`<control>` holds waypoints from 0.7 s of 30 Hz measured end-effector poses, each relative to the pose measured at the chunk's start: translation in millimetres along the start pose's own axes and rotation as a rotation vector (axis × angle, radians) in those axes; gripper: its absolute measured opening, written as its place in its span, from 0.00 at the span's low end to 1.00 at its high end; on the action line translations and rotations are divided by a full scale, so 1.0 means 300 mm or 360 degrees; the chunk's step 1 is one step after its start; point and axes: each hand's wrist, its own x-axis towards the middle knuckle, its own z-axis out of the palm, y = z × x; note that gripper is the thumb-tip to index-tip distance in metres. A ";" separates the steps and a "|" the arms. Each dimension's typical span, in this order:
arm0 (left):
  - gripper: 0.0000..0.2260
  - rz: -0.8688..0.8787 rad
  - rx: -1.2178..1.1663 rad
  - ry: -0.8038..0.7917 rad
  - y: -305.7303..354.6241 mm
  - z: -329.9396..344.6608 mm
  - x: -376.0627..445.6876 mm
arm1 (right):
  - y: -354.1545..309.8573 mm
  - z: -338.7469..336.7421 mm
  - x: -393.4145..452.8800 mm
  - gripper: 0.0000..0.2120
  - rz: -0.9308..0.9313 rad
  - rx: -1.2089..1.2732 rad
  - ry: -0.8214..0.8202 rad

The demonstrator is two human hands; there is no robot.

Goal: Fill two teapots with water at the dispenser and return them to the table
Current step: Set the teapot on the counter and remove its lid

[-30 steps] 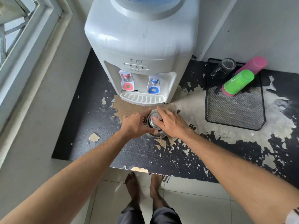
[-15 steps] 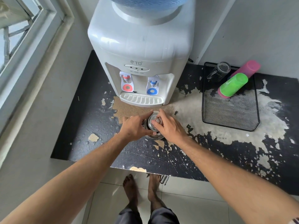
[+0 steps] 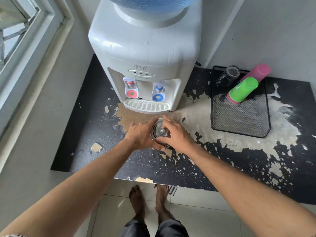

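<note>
Black peeling countertop [image 3: 95,127], white TD water dispenser [image 3: 145,53] at its back, red hot tap [image 3: 130,88] and blue cold tap [image 3: 159,92] over the drip tray [image 3: 147,106]. Black mesh tray [image 3: 241,120] off to the right holds a glass mug [image 3: 228,75], green cup [image 3: 243,89], pink cup [image 3: 257,72]. Steel teapot [image 3: 159,130] sits on the counter just in front of the drip tray, lid on, knob showing. Left hand [image 3: 141,135] curled round its left side; right hand [image 3: 177,134] curled round the right side and lid rim. Versus a second ago: same two-hand hold, teapot in the same spot; right fingers shifted off the lid centre, so the knob is now uncovered.
</note>
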 end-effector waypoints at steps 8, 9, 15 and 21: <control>0.65 0.0032 0.0057 0.0047 -0.020 0.024 0.012 | 0.034 0.058 0.005 0.14 -0.0054 -0.0019 0.0139; 0.65 0.0034 0.0051 0.0046 -0.021 0.024 0.011 | 0.041 0.063 0.006 0.16 -0.0040 -0.0003 0.0140; 0.64 0.0065 -0.0037 0.0008 -0.016 0.016 0.005 | 0.027 0.018 -0.001 0.18 -0.0040 0.0116 0.0227; 0.53 0.0073 -0.0161 0.0133 -0.004 0.012 -0.005 | 0.024 -0.006 0.006 0.10 -0.0126 0.0169 0.0264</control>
